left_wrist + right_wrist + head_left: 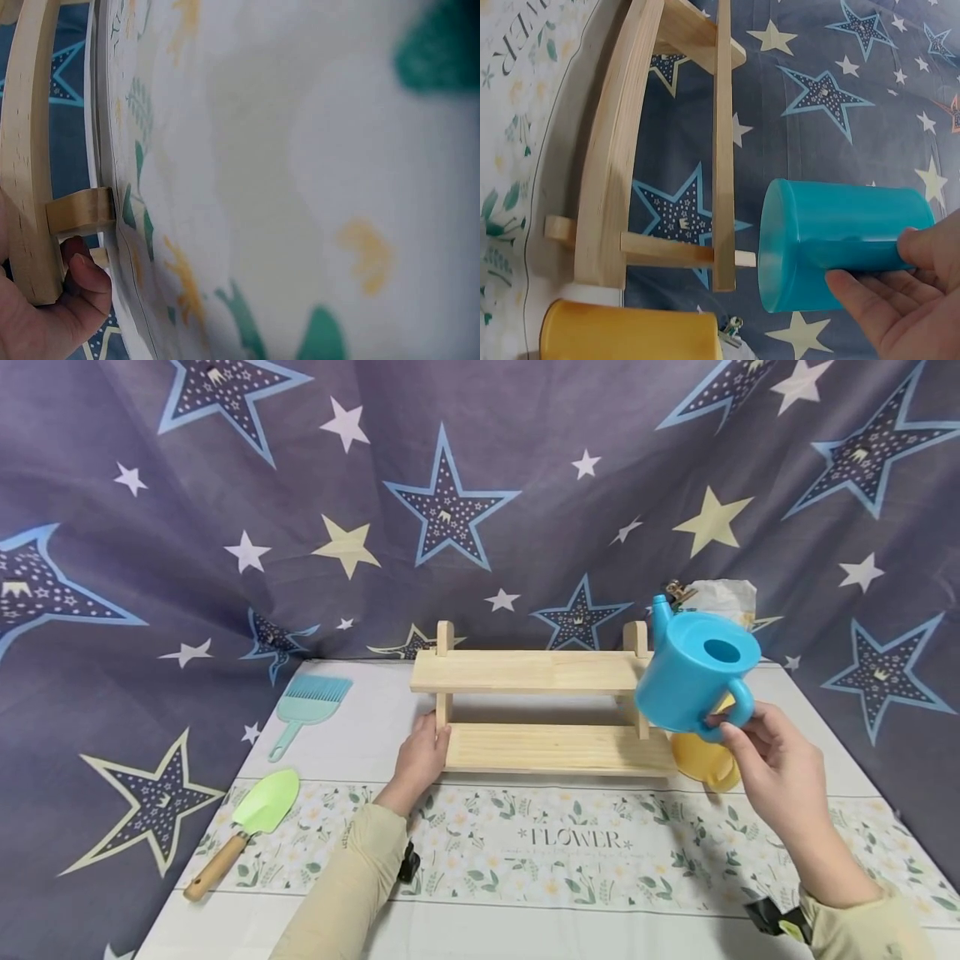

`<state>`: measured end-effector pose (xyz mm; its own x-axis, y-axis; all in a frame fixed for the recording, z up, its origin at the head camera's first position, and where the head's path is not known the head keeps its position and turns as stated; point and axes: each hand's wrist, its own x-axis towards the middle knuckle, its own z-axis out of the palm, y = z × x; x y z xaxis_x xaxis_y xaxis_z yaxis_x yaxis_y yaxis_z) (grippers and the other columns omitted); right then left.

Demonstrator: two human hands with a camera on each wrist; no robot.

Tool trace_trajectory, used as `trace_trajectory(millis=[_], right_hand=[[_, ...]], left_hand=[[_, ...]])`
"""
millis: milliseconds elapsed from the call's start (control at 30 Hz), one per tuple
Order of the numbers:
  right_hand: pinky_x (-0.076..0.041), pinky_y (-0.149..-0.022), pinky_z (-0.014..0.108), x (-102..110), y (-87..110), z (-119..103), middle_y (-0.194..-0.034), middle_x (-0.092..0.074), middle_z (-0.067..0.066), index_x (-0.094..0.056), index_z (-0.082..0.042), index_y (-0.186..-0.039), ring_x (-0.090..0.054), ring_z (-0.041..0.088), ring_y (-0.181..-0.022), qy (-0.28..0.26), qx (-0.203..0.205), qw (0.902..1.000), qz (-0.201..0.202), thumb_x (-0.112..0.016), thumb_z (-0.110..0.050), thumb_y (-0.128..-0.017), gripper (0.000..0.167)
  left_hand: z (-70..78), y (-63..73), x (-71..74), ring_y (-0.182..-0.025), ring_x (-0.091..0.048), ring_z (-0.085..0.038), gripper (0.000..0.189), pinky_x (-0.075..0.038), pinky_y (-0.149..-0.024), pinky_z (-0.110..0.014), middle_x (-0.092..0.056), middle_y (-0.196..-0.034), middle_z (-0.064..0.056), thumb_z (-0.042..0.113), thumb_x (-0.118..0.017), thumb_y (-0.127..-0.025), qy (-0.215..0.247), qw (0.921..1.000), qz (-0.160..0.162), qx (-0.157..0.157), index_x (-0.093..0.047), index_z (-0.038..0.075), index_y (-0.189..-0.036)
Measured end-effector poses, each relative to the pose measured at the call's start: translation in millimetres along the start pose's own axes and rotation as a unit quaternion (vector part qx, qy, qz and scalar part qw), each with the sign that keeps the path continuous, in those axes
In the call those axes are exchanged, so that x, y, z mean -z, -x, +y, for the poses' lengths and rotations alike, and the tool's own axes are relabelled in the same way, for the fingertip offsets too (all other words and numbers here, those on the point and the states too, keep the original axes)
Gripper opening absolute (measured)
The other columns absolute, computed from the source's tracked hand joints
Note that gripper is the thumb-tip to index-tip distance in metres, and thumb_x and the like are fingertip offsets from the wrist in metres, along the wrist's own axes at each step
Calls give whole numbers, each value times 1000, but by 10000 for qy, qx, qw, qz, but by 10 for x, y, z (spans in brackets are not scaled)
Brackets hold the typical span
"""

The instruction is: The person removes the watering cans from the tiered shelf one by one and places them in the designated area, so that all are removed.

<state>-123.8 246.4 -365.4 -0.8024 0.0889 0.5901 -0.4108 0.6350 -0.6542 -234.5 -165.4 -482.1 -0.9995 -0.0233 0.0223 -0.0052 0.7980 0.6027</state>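
Note:
A light wooden two-tier shelf (555, 750) stands on the table. My left hand (420, 755) grips the left end of its lower board; the left wrist view shows the thumb (88, 271) bent at the board's end. With my right hand (787, 768) I hold a blue watering can (678, 681) by its handle, raised in the air at the shelf's right end. Its spout points up and away. In the right wrist view the can's base (775, 247) faces the shelf. Below the can, a yellow container with a handle (699, 757) sits beside the shelf, partly hidden.
At the left lie a teal dustpan-shaped tool with bristles (309, 697) and a green trowel (266, 802) with a wooden handle. Behind the blue can are a metal clip (678, 593) and a whitish packet (731, 600). A star-patterned curtain (480, 593) hangs behind the table.

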Motion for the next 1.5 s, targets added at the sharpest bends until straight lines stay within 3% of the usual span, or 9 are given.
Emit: trace_trajectory(millis=[367, 600, 800, 900, 1033, 1133, 1233, 1500], right_hand=[[-43, -81, 1, 172, 26, 180, -101, -58, -25, -58, 4, -121, -56, -18, -92, 203, -346, 9991, 168, -63, -3, -95, 28], [-44, -79, 1, 300, 28, 214, -99, -60, -25, -58, 1, -122, -55, -20, -89, 499, -865, 9938, 485, -63, -5, -95, 28], [-44, -80, 1, 378, -5, 250, -108, -66, 4, -56, 0, -126, -49, -23, -88, 951, -1144, 9872, 568, -60, -9, -98, 30], [-43, -79, 1, 417, -11, 277, -110, -66, 11, -55, 1, -126, -48, -23, -87, 1015, -1144, 9861, 643, -59, -8, -98, 30], [-42, -79, 0, 467, -18, 315, -104, -61, -11, -54, 1, -124, -48, -23, -87, 1014, -1285, 9842, 675, -58, -10, -99, 28], [-42, -80, 0, 503, -31, 354, -102, -54, -20, -53, 2, -123, -48, -22, -88, 992, -1420, 9825, 679, -56, -12, -100, 27], [-43, -81, 1, 533, -42, 406, -106, -58, -13, -52, 2, -124, -48, -21, -89, 1052, -1581, 9793, 707, -55, -14, -101, 28], [-46, -94, 13, 595, -42, 546, -124, -62, 21, -50, 0, -131, -45, -23, -92, 1366, -1857, 9697, 811, -53, -15, -102, 33]], left_hand=[[7, 18, 9, -122, -52, -31, 51, -45, -103, -47, -46, -133, -13, 33, -36, -106, 1, 10000, -5, 34, -33, 4, -148], [18, 13, 29, -121, -53, -32, 52, -45, -102, -47, -46, -132, -14, 33, -37, -106, -12, 10000, -38, -1, -33, 3, -149], [19, 2, 36, -121, -53, -33, 52, -45, -102, -48, -46, -135, -15, 33, -37, -106, -43, 10000, -19, -20, -33, 2, -149], [18, 5, 34, -122, -52, -33, 52, -45, -102, -48, -45, -136, -15, 32, -37, -106, -45, 10000, -35, -17, -33, 2, -149], [23, 11, 33, -123, -51, -33, 53, -44, -103, -48, -45, -136, -15, 32, -36, -106, -55, 10000, -71, 12, -32, 3, -149], [31, 11, 36, -123, -51, -33, 53, -44, -103, -48, -45, -136, -15, 33, -36, -106, -91, 9999, -67, -12, -31, 3, -149], [35, 13, 45, -123, -51, -33, 54, -43, -104, -48, -45, -136, -15, 33, -36, -106, -107, 9999, -60, -5, -31, 3, -150], [30, 22, 28, -123, -51, -33, 53, -43, -104, -49, -46, -134, -15, 32, -37, -106, -82, 9999, -42, -43, -31, 2, -149]])
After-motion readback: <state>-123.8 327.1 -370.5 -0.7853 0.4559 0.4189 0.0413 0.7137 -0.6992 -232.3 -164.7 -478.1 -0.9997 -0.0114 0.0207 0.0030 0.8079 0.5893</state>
